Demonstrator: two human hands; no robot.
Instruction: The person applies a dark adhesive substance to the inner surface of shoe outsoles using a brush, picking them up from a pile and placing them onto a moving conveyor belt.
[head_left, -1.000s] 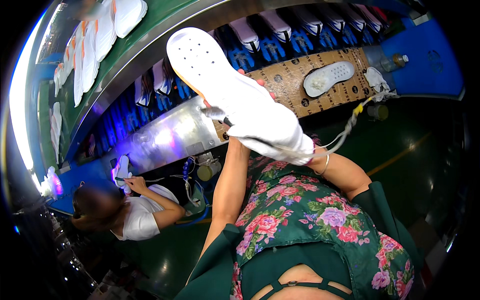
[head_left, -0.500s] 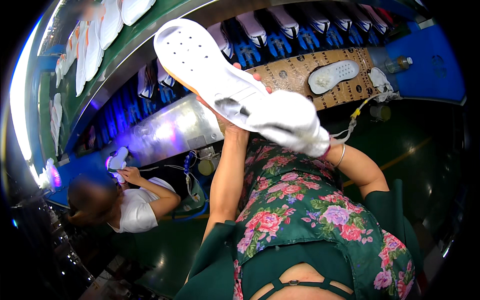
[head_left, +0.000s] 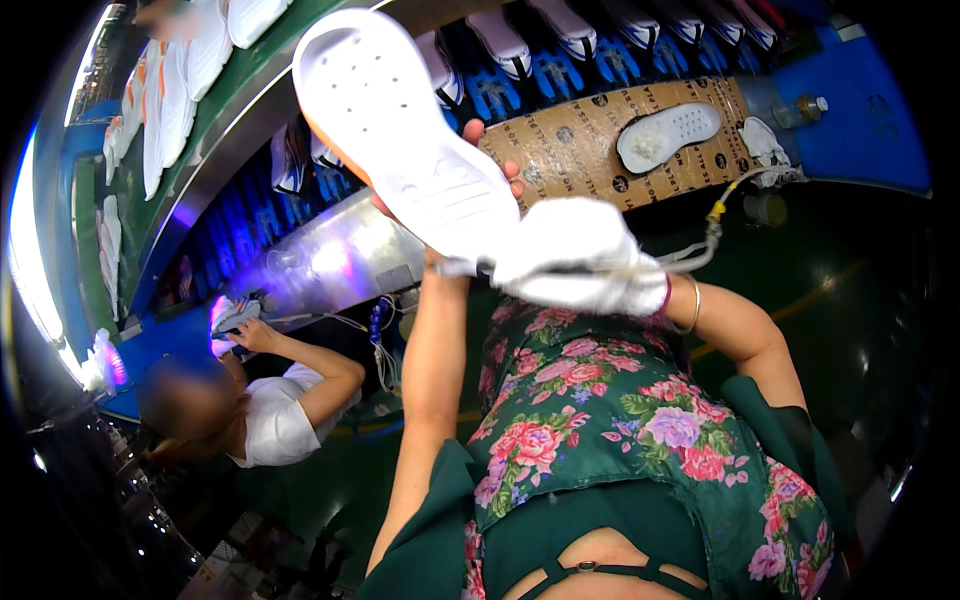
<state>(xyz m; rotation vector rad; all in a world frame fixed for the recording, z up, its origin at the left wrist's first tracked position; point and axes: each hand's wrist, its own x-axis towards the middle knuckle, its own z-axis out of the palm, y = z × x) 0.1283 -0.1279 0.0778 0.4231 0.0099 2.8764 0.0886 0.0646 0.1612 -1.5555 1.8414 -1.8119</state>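
Note:
A long white shoe sole (head_left: 425, 150) with small round holes and an orange side edge is tilted up in front of me. My left hand (head_left: 513, 180) holds it from underneath, its fingertips showing along the right edge. My right hand (head_left: 570, 255), in a white glove blurred by motion, is closed round a thin stick-like tool (head_left: 462, 268). The tool's tip lies by the sole's near end; whether they touch I cannot tell. A pale tube (head_left: 690, 258) with a yellow fitting runs beside the gloved hand.
Another sole (head_left: 668, 136) with whitish clumps lies on a brown cardboard sheet (head_left: 560, 150). Beyond stand several shoes (head_left: 500, 45) on blue holders. A white cloth (head_left: 763, 142) and a bottle (head_left: 802, 110) are at the right. A co-worker (head_left: 290, 410) handles a shoe part at left.
The sole has moved slightly up and left with my left hand. A dark shape over its near part is gone, and the thin tool now shows at its near end.

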